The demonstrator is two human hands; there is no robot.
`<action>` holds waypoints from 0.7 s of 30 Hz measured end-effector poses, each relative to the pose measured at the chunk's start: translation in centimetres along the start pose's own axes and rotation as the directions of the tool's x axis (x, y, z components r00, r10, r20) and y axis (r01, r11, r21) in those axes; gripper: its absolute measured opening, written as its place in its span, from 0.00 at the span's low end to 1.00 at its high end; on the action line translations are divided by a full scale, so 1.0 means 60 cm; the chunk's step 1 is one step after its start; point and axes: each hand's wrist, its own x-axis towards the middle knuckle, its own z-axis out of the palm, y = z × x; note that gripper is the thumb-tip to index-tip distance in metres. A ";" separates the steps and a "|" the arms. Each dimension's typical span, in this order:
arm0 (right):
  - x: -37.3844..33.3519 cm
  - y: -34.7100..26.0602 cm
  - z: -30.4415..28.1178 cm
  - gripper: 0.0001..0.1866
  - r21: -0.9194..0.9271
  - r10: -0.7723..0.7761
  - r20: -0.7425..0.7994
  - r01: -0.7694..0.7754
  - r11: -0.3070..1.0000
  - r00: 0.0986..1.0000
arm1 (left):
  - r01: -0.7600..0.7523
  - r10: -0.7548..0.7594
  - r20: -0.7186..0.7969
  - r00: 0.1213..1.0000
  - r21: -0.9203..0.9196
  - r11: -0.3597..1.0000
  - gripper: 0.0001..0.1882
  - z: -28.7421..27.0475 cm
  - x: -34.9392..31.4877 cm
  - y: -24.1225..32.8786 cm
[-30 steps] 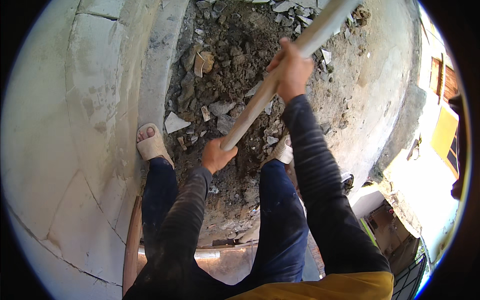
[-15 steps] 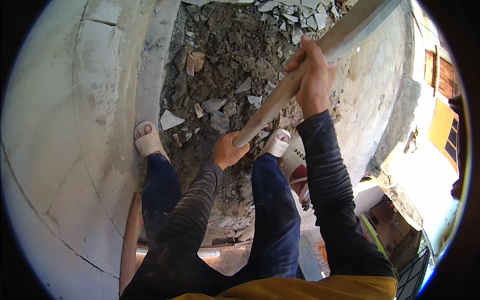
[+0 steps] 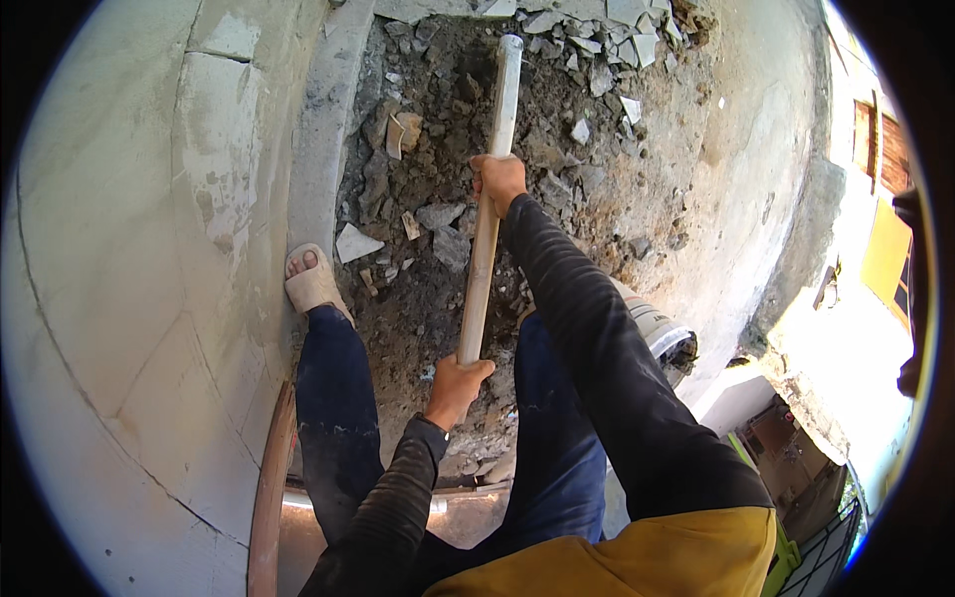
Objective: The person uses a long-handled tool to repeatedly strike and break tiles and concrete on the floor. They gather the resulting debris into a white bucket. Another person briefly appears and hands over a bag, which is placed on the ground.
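Note:
Both of my hands are wrapped round a long pale wooden tool handle (image 3: 479,274), which runs lengthwise over the broken ground. My left hand (image 3: 458,388) grips its near end, close to my body. Farther up, my right hand (image 3: 500,181) is closed round the shaft. Beyond it the handle goes on to a blunt, rounded far end over the dark soil (image 3: 453,85). Any tool head at that end is hidden, so its kind cannot be told. Loose grey stone pieces (image 3: 451,248) and a white shard (image 3: 355,243) lie left of the handle.
A smooth pale wall (image 3: 109,249) rises on the left, with a concrete ledge (image 3: 323,129) along it. Broken tile pieces (image 3: 627,45) are heaped at the far right. A whitish bucket (image 3: 657,323) lies tipped beside my right leg. My sandalled left foot (image 3: 313,279) stands by the ledge.
The handle has swung down from its raised, right-leaning slant to nearly straight ahead. My right hand moved left with it, and my left hand came nearer to me. Both kept their hold.

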 end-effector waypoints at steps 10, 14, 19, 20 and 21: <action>-0.268 0.028 -0.170 0.08 0.281 0.345 -0.081 -0.310 0.908 0.935 | -0.087 0.163 -0.115 0.980 0.488 0.868 0.19 0.092 -0.194 -0.098; -0.315 -0.022 -0.209 0.07 0.286 0.143 -0.137 -0.099 0.953 0.980 | -0.173 0.235 -0.058 0.970 0.513 0.841 0.19 0.115 -0.171 -0.086; -0.262 -0.185 -0.267 0.08 0.249 -0.247 -0.151 0.279 0.928 0.957 | -0.380 0.431 0.014 0.902 0.499 0.779 0.16 0.166 -0.003 0.028; -0.239 -0.214 -0.262 0.10 0.248 -0.367 -0.168 0.399 0.883 0.915 | -0.405 0.439 0.047 0.897 0.484 0.776 0.21 0.159 0.032 0.053; -0.212 -0.238 -0.250 0.11 0.233 -0.409 -0.162 0.437 0.869 0.898 | -0.450 0.497 0.023 0.867 0.464 0.763 0.21 0.147 0.060 0.075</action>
